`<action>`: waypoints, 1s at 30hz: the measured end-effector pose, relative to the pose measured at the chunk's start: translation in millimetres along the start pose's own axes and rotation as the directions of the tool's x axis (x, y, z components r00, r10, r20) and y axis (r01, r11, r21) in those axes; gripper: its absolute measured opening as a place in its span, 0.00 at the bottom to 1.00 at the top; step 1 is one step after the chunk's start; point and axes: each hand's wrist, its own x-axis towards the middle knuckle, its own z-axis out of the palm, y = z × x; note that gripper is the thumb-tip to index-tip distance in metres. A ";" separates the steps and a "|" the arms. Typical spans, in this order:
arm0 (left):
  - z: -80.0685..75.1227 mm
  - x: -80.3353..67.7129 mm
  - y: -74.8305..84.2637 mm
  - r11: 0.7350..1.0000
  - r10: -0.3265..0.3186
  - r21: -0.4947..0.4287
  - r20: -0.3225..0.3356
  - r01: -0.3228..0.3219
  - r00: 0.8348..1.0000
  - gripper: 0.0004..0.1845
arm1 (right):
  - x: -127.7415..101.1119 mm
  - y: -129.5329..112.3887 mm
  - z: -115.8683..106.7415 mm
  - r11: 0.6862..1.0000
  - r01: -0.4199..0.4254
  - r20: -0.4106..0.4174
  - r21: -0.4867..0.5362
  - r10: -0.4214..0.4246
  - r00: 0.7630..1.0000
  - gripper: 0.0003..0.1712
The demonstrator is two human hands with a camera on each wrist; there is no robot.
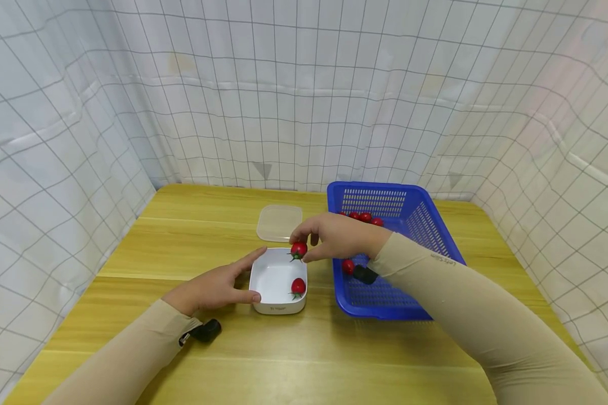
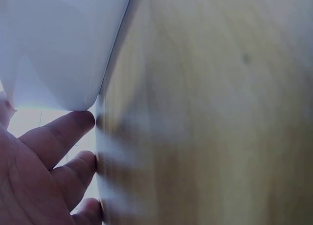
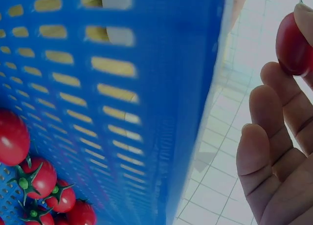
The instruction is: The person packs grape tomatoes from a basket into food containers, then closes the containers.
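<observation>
Pinching a red tomato (image 1: 298,250) between thumb and fingers, our right hand (image 1: 336,236) hangs at the far right corner of the white container (image 1: 271,281); how high above the rim, we cannot tell. The skin looks smooth and glossy, so too light a hold might let the fruit slip, and letting go this close to the rim could send it onto the desk (image 1: 182,242). Squeezing harder might bruise it instead.

Our left hand (image 1: 223,287) has thumb and forefinger spread apart, touching the container's two left corners. If that contact slackened, a knock from our right knuckles could skid the container, since nothing braces its right side. A second tomato (image 1: 298,287) lies inside against the right wall; a drop on top of it could make both roll.

Our right wrist crosses the blue basket (image 1: 382,313), where more tomatoes (image 1: 366,217) lie. The black wrist camera (image 1: 365,274) sits low there, so a careless sweep might catch the basket's rim and drag it.
</observation>
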 end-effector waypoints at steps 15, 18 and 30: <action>-0.1 -1.1 -0.1 1.000 -0.014 0.018 -0.003 0.015 1.000 0.55 | -16.6 20.0 -6.1 0.998 -0.064 -0.100 0.001 0.064 0.993 0.22; -0.3 -1.2 1.0 1.000 -0.018 0.025 -0.002 0.018 1.000 0.56 | -25.8 34.7 -9.5 0.995 -0.100 -0.133 0.020 0.101 0.986 0.22; -0.3 -0.4 0.2 0.999 -0.017 0.032 -0.005 0.017 1.000 0.56 | -61.2 98.7 -22.6 0.964 -0.265 -0.179 0.037 0.267 0.947 0.23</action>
